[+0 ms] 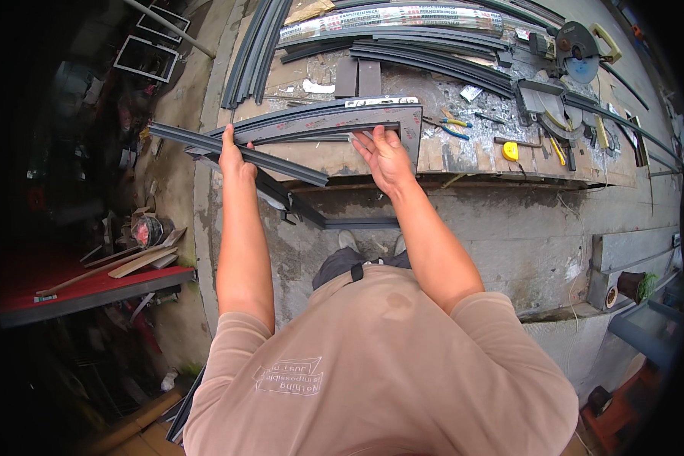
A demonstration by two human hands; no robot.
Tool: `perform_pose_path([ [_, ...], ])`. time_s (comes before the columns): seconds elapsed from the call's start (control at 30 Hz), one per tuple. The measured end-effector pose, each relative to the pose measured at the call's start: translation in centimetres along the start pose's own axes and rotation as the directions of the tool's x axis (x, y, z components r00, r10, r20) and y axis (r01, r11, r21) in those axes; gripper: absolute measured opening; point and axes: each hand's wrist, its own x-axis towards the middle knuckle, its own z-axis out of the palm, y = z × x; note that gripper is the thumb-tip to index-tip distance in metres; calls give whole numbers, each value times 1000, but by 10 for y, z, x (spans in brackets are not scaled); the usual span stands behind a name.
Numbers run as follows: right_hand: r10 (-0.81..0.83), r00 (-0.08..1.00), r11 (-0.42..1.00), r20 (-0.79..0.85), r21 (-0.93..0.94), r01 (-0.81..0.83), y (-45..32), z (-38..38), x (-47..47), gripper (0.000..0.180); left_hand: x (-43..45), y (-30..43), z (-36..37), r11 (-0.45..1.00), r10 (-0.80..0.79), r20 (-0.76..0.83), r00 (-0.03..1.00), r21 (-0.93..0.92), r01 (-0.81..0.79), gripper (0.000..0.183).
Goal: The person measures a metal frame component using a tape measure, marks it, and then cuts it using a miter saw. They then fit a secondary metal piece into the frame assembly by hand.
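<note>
A dark grey metal profile frame (pixel 325 117), its face covered in printed protective film, is held upright between me and the workbench. My left hand (pixel 237 157) grips its left corner, where a dark grey grooved metal bar (pixel 296 170) crosses in front. Whether that bar is joined to the frame is hidden by the hand. Inside the upper right corner, my right hand (pixel 386 159) holds the inner edge, thumb raised and fingers reaching leftward below it. Lower dark profiles (pixel 359 223) reach down near my shoes, with a small black fitting (pixel 288 218) on the left one.
On the workbench (pixel 456 162) lie pliers (pixel 453 128), a yellow tape measure (pixel 510 151), metal shavings and bundled profiles (pixel 433 62). A mitre saw (pixel 570 74) stands at the right. Planks (pixel 142 262) rest on a red surface at the left.
</note>
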Motion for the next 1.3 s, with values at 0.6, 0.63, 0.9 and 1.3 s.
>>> perform_pose_path([
  [0.6,-115,972,988,-205,-126,91,11,6,9,39,-18,1,-3,998,5,63,998,58,-9,48],
  [0.63,-114,972,988,-205,-122,90,13,6,9,39,-17,1,-4,998,8,63,998,61,-12,48],
  [0.9,-142,958,985,-251,-128,113,12,15,5,42,-22,5,-1,998,9,50,999,56,-12,43],
  [1.3,-144,962,988,-234,-84,128,15,6,8,34,2,-27,-43,998,21,239,971,-64,-6,51],
])
